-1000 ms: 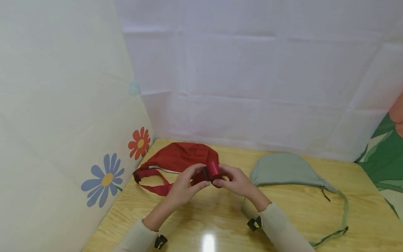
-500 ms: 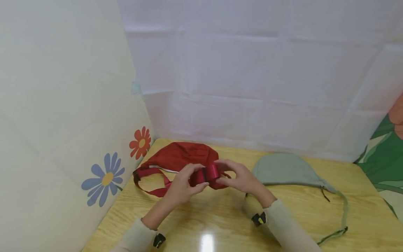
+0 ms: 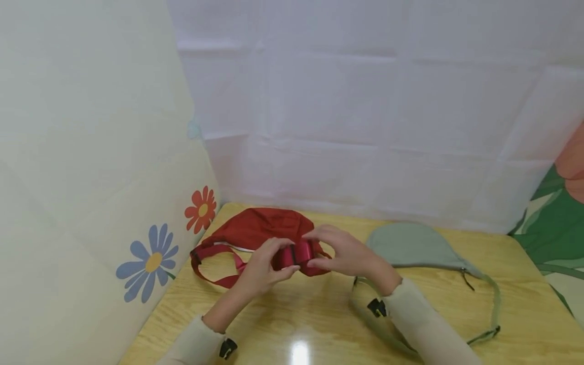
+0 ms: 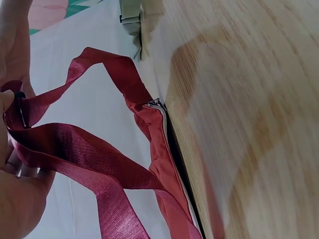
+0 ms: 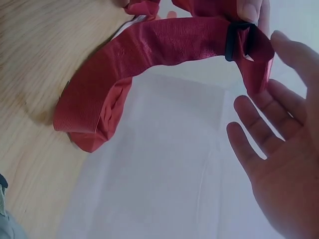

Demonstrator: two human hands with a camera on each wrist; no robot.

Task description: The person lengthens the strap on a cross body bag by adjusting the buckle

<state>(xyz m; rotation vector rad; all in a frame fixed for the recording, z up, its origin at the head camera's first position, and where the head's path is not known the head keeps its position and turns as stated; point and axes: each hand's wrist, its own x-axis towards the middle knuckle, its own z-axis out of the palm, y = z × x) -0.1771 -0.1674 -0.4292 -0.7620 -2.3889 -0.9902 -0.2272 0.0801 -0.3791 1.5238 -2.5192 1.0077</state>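
Note:
A dark red waist bag (image 3: 269,225) lies on the table with its webbing strap (image 4: 124,174) lifted off it. My left hand (image 3: 262,268) pinches the strap at a black slider buckle (image 5: 239,42). A small loop of webbing (image 3: 306,250) stands out to the right of that buckle. Around this loop my right hand (image 3: 349,256) has its thumb and fingers spread apart. In the right wrist view the right hand's fingers (image 5: 256,124) are relaxed, and their tips lie at or close to the loop; firm contact cannot be told.
A pale green waist bag (image 3: 410,246) rests on the right of the wooden table (image 3: 274,324), its strap (image 3: 497,304) trailing toward the front. White cloth (image 3: 301,111) hangs behind, and a flower-printed cloth (image 3: 91,152) stands at the left.
My right hand has loosened from the red webbing and shifted slightly right, fingers spreading. The loop beside the buckle shows more plainly. The left hand keeps its pinch.

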